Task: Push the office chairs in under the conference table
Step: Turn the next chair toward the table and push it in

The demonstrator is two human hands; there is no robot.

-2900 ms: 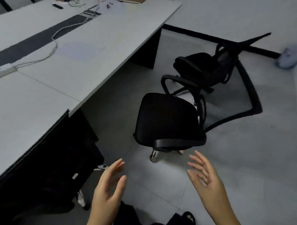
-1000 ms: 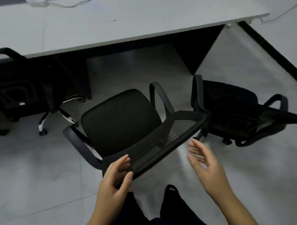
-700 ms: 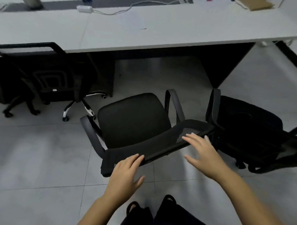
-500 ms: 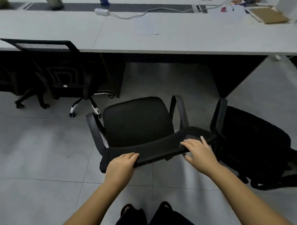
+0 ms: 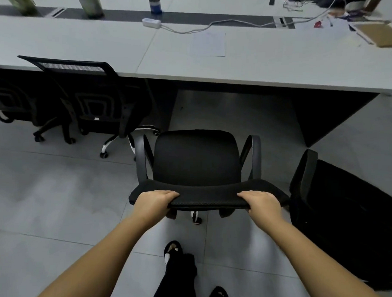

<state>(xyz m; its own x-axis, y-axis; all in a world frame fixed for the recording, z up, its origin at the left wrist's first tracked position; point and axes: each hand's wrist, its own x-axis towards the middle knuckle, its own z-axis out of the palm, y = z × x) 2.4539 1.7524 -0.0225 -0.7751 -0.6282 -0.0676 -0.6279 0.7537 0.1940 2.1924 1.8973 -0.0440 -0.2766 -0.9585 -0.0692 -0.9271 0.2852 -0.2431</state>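
Observation:
A black office chair [image 5: 196,157] with grey armrests stands on the floor in front of me, its seat facing the grey conference table [image 5: 265,61]. My left hand [image 5: 153,202] grips the left end of its mesh backrest top, and my right hand [image 5: 262,202] grips the right end. The chair's front edge is a little short of the table edge, opposite the open gap under the tabletop. A second black chair [image 5: 339,201] stands close on the right, out from the table.
Two black chairs [image 5: 93,103] stand against the table on the left. A dark table leg panel [image 5: 322,115] stands right of the gap. On the tabletop lie a power strip [image 5: 151,22] with a cable, a paper sheet [image 5: 207,44] and cups.
The chair has swung round to face the table squarely. Both hands, first open in the air, have closed on the backrest top. My view has risen toward the table.

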